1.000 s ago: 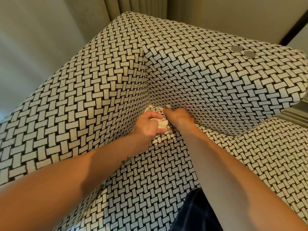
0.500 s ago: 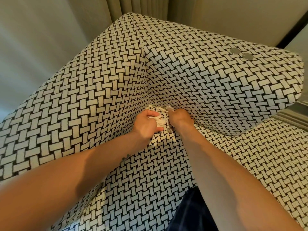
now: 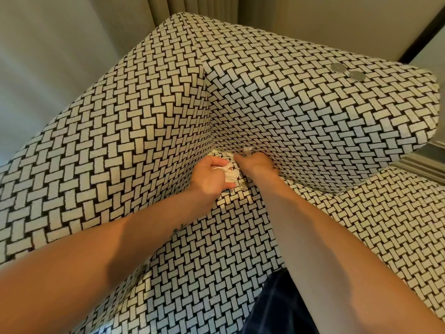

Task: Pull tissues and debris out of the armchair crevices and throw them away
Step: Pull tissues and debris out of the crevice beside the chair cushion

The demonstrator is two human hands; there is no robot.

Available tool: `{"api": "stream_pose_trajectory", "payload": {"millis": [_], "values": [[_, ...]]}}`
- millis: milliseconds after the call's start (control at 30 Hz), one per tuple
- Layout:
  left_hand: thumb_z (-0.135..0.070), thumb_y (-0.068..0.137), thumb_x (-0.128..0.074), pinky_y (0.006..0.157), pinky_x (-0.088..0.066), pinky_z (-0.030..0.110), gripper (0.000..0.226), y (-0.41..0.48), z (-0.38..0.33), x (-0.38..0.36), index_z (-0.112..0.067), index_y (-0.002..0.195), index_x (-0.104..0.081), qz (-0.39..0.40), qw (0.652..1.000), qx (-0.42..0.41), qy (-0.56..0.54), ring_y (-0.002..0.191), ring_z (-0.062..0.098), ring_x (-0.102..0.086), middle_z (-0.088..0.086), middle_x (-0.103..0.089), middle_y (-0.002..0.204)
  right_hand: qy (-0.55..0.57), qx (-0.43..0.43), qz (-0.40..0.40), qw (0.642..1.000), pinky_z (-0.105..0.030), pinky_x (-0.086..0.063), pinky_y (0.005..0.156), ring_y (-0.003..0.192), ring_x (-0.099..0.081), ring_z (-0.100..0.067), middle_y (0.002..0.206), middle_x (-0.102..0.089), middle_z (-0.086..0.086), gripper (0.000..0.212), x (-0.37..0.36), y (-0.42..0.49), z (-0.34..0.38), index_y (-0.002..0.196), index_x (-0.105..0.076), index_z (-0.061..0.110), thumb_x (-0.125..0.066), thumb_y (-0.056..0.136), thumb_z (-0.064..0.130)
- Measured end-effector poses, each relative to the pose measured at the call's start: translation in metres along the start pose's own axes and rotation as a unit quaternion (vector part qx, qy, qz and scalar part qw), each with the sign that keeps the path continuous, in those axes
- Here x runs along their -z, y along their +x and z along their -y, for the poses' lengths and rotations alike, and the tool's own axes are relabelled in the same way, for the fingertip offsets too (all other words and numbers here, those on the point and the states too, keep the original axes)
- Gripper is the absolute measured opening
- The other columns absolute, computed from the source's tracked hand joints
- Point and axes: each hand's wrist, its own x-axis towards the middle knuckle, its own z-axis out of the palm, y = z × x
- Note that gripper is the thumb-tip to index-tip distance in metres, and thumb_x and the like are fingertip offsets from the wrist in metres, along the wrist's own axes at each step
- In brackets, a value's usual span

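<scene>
Nearest the camera, a patch of dark checked cloth [image 3: 277, 307] shows at the bottom edge, between the person's two bare forearms, which reach forward over the seat of the armchair [image 3: 149, 97] and converge toward its inner corner. The whole chair is covered in a black-and-cream basket-weave fabric.

Further in, the left hand [image 3: 210, 177] is closed around a crumpled white tissue [image 3: 230, 173], its fingers curled over the top and the thumb underneath; the wad bulges out to the right of the fist. Just below the tissue, on the seat cushion, lies a small shiny round thing [image 3: 243, 186] (possibly a coin, though it is too small to be sure).

Just beside it, the right hand [image 3: 256, 162] is pressed into the crevice where the seat meets the armrest, fingers bunched tight; a small pale scrap [image 3: 247, 149] pokes up at its fingertips, but whether the fingers actually grip it cannot be told. Another bit of white paper [image 3: 215, 152] sits wedged in the corner crease, just beyond the left hand.

Farther off, two round silvery discs [image 3: 346, 71] lie side by side on top of the armrest. Behind the chair hang pleated beige curtains [image 3: 197, 6] against a plain wall.
</scene>
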Motion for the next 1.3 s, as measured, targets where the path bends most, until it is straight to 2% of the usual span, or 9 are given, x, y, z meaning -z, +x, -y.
{"api": "stream_pose_trajectory", "payload": {"millis": [133,333,467,600,833,900,1000,1100,1300], "values": [[0.019,0.093,-0.033,0.056,-0.06,0.022,0.042,0.001,0.001,0.0,-0.013,0.092,-0.06,-0.001,1.0,-0.003,0.003,0.081,0.021,-0.066,0.02,-0.06,0.12,-0.01,-0.007,-0.006,1.0,-0.042,-0.05,0.098,0.098,-0.065,-0.028,0.094,-0.065,-0.005,0.044,-0.002,-0.001,-0.003,0.095,-0.063,0.015,-0.054,0.094,0.057],[0.014,0.094,-0.034,0.077,-0.064,0.034,0.037,-0.001,0.001,0.002,-0.006,0.105,-0.064,0.014,1.0,0.004,0.001,0.081,0.02,-0.065,0.016,-0.054,0.131,0.029,0.014,-0.043,0.999,-0.04,-0.045,0.1,0.088,-0.065,-0.026,0.073,-0.062,0.004,0.039,-0.004,-0.011,-0.011,0.067,-0.061,0.022,-0.053,0.096,0.046],[0.007,0.094,-0.037,0.084,-0.063,0.038,0.035,0.0,0.002,0.004,-0.01,0.102,-0.067,0.036,0.999,0.014,-0.003,0.09,0.024,-0.069,0.016,-0.053,0.138,0.137,0.057,-0.011,0.989,-0.04,-0.043,0.094,0.076,-0.058,-0.024,0.062,-0.06,0.006,0.041,0.001,-0.019,-0.018,0.062,-0.063,0.025,-0.061,0.091,0.055],[0.004,0.096,-0.041,0.085,-0.062,0.037,0.031,0.004,0.003,0.003,-0.008,0.108,-0.066,0.047,0.998,0.037,-0.008,0.103,0.029,-0.068,0.018,-0.057,0.133,0.229,0.121,0.024,0.966,-0.044,-0.054,0.084,0.08,-0.061,-0.019,0.093,-0.076,-0.015,0.037,0.012,-0.034,-0.031,0.095,-0.077,0.013,-0.062,0.095,0.047],[-0.031,0.11,-0.035,0.094,-0.059,0.043,0.034,-0.003,-0.002,-0.002,-0.005,0.113,-0.057,0.076,0.991,0.065,-0.086,0.108,0.033,-0.068,0.019,-0.063,0.12,0.216,0.249,-0.021,0.944,-0.004,-0.044,0.063,0.089,-0.06,0.0,0.105,-0.066,0.009,0.03,0.02,-0.072,-0.037,0.13,-0.063,0.018,-0.042,0.109,0.023],[-0.033,0.109,-0.037,0.101,-0.055,0.046,0.036,-0.005,-0.004,-0.002,-0.005,0.113,-0.059,0.112,0.986,0.053,-0.113,0.114,0.032,-0.067,0.015,-0.066,0.112,0.127,0.291,-0.043,0.947,-0.012,-0.049,0.076,0.097,-0.063,-0.006,0.119,-0.066,0.003,0.038,0.017,-0.077,-0.034,0.144,-0.053,0.017,-0.041,0.108,0.019],[-0.028,0.105,-0.049,0.107,-0.05,0.038,0.03,0.0,0.0,-0.001,-0.003,0.116,-0.063,0.187,0.979,0.013,-0.087,0.116,0.022,-0.065,0.01,-0.071,0.111,-0.025,0.344,-0.115,0.931,-0.04,-0.051,0.1,0.117,-0.061,-0.022,0.133,-0.064,-0.004,0.043,0.014,-0.08,-0.03,0.148,-0.048,0.018,-0.047,0.105,0.018],[-0.024,0.099,-0.06,0.106,-0.049,0.035,0.036,0.0,0.004,0.001,0.002,0.123,-0.06,0.214,0.977,-0.005,-0.022,0.119,0.023,-0.064,0.01,-0.07,0.117,-0.103,0.358,-0.126,0.92,-0.046,-0.044,0.111,0.133,-0.052,-0.027,0.144,-0.057,-0.008,0.051,0.015,-0.083,-0.027,0.152,-0.041,0.015,-0.053,0.102,0.013],[0.006,0.094,-0.054,0.103,-0.052,0.032,0.043,-0.003,0.003,0.002,-0.013,0.133,-0.057,0.132,0.991,-0.006,-0.005,0.115,0.021,-0.063,0.01,-0.064,0.127,0.019,0.348,-0.059,0.935,-0.043,-0.052,0.101,0.113,-0.065,-0.021,0.133,-0.065,-0.007,0.055,0.018,-0.087,-0.032,0.158,-0.031,0.022,-0.047,0.105,0.015]]}}
